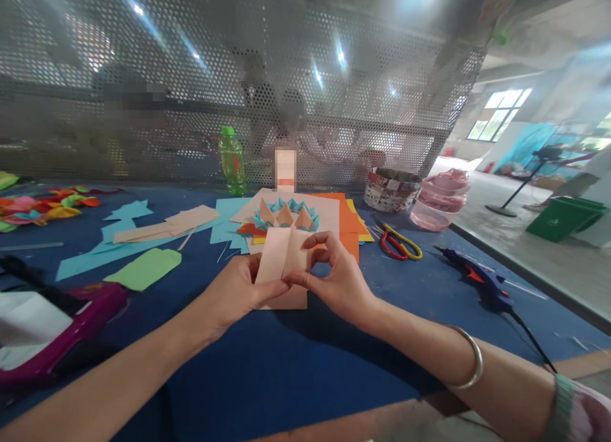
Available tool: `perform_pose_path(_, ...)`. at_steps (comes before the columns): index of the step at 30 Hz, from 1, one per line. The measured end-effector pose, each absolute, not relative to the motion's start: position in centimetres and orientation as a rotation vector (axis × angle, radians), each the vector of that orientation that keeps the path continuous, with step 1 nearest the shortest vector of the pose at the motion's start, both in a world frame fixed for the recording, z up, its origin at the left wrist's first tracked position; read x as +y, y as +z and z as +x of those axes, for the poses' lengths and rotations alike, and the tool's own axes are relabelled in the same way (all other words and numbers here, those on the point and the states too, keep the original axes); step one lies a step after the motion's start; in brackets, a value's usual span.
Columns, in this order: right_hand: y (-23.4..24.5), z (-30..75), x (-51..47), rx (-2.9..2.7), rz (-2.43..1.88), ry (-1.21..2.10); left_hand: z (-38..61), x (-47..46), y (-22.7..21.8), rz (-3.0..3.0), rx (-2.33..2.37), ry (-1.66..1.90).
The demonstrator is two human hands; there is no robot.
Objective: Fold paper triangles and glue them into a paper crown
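Note:
Between my hands is a small piece of peach paper [274, 254] with a crease down its middle. My left hand [243, 281] pinches its left and lower edge, thumb on top. At the right side, my right hand [337, 273] grips it with curled fingers and thumb. Beneath the hands lies another peach sheet [291, 299] on the blue table. Just behind the held paper stands a ring of folded blue and peach paper points [286, 214], resting on stacked coloured sheets [347, 228].
Scissors [400, 243] and a glue gun [482, 283] lie to the right. A pink water jug [440, 200], a round basket [391, 190] and a green bottle [231, 165] stand behind. Paper scraps [143, 269] and a purple device [90, 314] are left.

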State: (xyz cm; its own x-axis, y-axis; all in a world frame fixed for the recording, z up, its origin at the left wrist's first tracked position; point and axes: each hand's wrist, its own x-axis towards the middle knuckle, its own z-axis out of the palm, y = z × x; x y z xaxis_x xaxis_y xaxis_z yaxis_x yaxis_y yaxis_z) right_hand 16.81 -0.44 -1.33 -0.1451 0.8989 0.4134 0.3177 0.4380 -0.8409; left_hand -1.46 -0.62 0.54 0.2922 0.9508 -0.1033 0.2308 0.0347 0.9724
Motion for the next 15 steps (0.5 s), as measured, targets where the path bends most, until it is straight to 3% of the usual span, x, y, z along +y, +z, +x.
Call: perform_pose_path(15, -1.36, 16.99, -0.25, -1.681, -1.021, 0.763, -1.33, -0.87, 0.77, 1.48, 1.246, 0.729)
